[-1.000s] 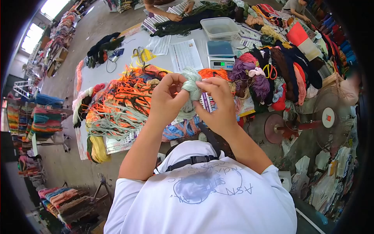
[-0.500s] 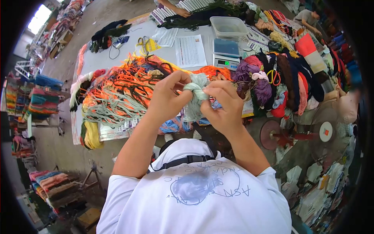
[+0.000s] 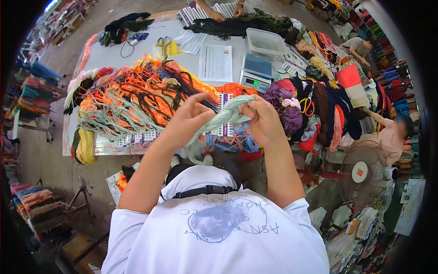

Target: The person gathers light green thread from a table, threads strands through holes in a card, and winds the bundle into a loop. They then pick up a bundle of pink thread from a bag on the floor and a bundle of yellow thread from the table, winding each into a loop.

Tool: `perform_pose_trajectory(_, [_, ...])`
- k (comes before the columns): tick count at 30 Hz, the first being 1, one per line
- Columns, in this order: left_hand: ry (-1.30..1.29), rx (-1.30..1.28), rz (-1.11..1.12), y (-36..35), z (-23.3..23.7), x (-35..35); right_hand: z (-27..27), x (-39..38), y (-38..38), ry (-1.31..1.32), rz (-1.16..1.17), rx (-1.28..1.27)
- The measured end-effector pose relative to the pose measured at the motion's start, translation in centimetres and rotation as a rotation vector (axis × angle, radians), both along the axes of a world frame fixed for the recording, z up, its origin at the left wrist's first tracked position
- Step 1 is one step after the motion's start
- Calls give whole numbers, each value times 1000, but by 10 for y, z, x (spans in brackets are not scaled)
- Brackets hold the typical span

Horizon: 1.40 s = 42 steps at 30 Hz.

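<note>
A pale green skein of yarn (image 3: pixel 228 115) is stretched slantwise between my hands above the near table edge, twisted at its upper right end. My right hand (image 3: pixel 266 119) pinches that twisted end between thumb and fingers. My left hand (image 3: pixel 187 121) is curled at the skein's lower left part, the thumb against the strands; its grip is partly hidden. Loose strands hang below my left wrist. Behind my hands lies a large heap of orange, black and pale green yarn (image 3: pixel 137 98).
On the table are a digital scale (image 3: pixel 257 72), a clear plastic tub (image 3: pixel 267 42), a printed sheet (image 3: pixel 215 63), scissors (image 3: pixel 163 47) and purple yarn (image 3: pixel 290 105). A fan (image 3: pixel 365 171) stands at right. A co-worker's hands (image 3: pixel 216 16) are at the far edge; other people are at right.
The skein went from a bunched knot between both hands to a longer slanting twist. My hands moved further apart. The view shifted, bringing a person at right into fuller view.
</note>
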<state>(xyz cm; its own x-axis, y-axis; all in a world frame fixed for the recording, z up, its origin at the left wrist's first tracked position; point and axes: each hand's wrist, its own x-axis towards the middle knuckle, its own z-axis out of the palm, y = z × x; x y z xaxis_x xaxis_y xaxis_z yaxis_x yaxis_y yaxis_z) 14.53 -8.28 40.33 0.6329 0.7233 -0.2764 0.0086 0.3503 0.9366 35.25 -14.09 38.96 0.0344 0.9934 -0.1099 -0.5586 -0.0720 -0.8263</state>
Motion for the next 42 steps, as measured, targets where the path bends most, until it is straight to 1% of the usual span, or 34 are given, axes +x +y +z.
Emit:
perform_pose_trajectory(1, [-27,34,52,0,3,-5,-4,1,1,30,21,-13])
perform_pose_trajectory(2, [13,173,20,5,-5,-15,-9,3,2,94,-9,-28])
perform_pose_trajectory(3, [80,251,104,9,-13,-26,-15,6,4,153,-51,-40])
perform_pose_trajectory(4, [139,328,176,11,-22,-35,-19,13,5,196,-33,-48])
perform_pose_trajectory(6, [431,641,216,10,-42,-49,-28,5,8,77,-49,-177])
perform_pose_trajectory(8, [618,1018,285,1,-58,-50,-27,-12,11,-86,-68,-210])
perform_pose_trajectory(10, [573,1041,275,-4,-52,-51,-23,-29,20,-418,-42,-186])
perform_pose_trajectory(11, [332,599,153,-6,-50,-54,-21,-45,22,-615,-67,-117])
perform_pose_trajectory(12, [80,264,124,-14,-52,-52,-18,-60,21,-813,-88,-48])
perform_pose_trajectory(13, [-165,-73,92,-23,-54,-47,-3,-74,14,-888,-26,-22])
perform_pose_trajectory(14, [-269,-229,265,-33,-62,-39,8,-88,6,-961,40,5])
perform_pose_trajectory(16, [-398,-353,270,-37,-34,-19,5,-112,-9,-1156,12,198])
perform_pose_trajectory(17, [-571,-489,230,-33,-26,-22,6,-113,-14,-1161,1,250])
perform_pose_trajectory(18, [-563,-480,275,-33,-28,-26,7,-113,-20,-1152,2,307])
perform_pose_trajectory(19, [-543,-456,347,-32,-24,-34,4,-113,-23,-1066,-58,370])
perform_pose_trajectory(20, [-473,-322,339,-35,-15,-37,4,-111,-24,-966,8,314])
perform_pose_trajectory(21, [-470,-233,238,-32,-9,-39,5,-108,-21,-862,88,264])
perform_pose_trajectory(22, [-404,-234,212,-34,4,-38,4,-106,-18,-674,145,109])
perform_pose_trajectory(23, [-400,-129,156,-32,4,-39,10,-104,-14,-536,156,30])
perform_pose_trajectory(24, [-360,-35,112,-30,4,-40,5,-104,-11,-412,209,22])
perform_pose_trajectory(25, [-408,-30,76,-28,6,-39,2,-102,-8,-303,253,10])
perform_pose_trajectory(26, [-462,-29,28,-27,8,-39,1,-101,-8,-284,278,0])
perform_pose_trajectory(27, [-458,-18,-6,-25,8,-40,1,-99,-7,-273,293,-13])
perform_pose_trajectory(29, [-471,-65,18,-23,9,-43,2,-100,-6,-248,296,-5])
perform_pose_trajectory(30, [-498,-116,22,-23,9,-44,5,-100,-6,-263,246,74])
perform_pose_trajectory(31, [-472,-103,47,-23,9,-47,6,-100,-6,-276,195,153])
perform_pose_trajectory(32, [-470,-100,57,-22,9,-51,2,-97,-4,-397,188,194])
perform_pose_trajectory(33, [-391,-73,81,-21,10,-57,3,-96,-4,-392,197,194])
perform_pose_trajectory(34, [-311,-47,104,-21,11,-62,6,-95,-3,-344,215,139])
perform_pose_trajectory(36, [-315,-18,166,-21,13,-65,11,-97,-3,-221,231,59])
perform_pose_trajectory(38, [-279,-24,285,-25,15,-69,17,-99,-1,-199,272,35])
perform_pose_trajectory(39, [-291,-54,243,-25,25,-69,18,-100,-1,-183,306,10])
perform_pose_trajectory(40, [-287,-58,249,-26,27,-68,15,-101,-3,-252,320,37])
perform_pose_trajectory(42, [-266,-54,287,-29,27,-67,11,-105,-4,-282,316,69])
